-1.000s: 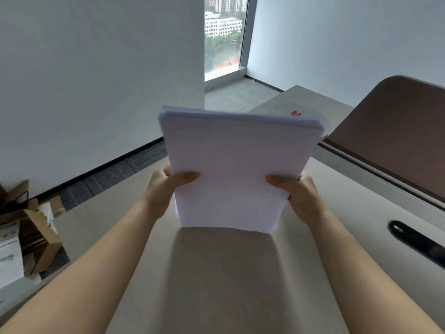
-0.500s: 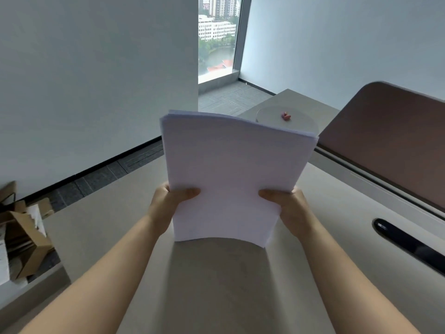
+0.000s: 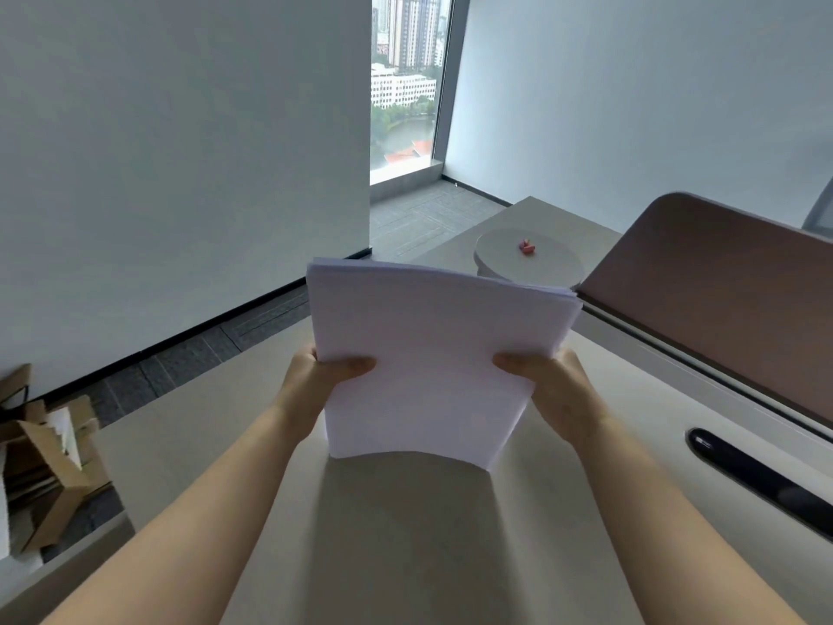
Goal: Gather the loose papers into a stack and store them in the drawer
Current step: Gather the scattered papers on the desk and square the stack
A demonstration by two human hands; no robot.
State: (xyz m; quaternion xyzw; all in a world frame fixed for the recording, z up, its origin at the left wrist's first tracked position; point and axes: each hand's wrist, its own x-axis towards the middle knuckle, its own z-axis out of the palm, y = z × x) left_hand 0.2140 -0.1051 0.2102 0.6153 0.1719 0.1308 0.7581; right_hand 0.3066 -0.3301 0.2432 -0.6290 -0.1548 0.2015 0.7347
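Note:
A thick stack of white papers point(image 3: 432, 349) stands tilted on its lower edge above the beige desk point(image 3: 405, 548). My left hand point(image 3: 315, 381) grips its left side with the thumb on the front sheet. My right hand point(image 3: 550, 390) holds the right side the same way. The top edges of the sheets are slightly uneven and curve back. No drawer is in view.
A brown divider panel point(image 3: 721, 309) runs along the desk's right side. A black cable slot point(image 3: 757, 475) lies near it. A round grey disc point(image 3: 527, 263) with a small pink object point(image 3: 526, 247) sits behind the papers. Cardboard boxes point(image 3: 49, 466) stand on the floor at left.
The stack and both hands have dropped lower in view and the camera has tilted up, so the round disc behind the papers shows fully. Both hands still grip the stack.

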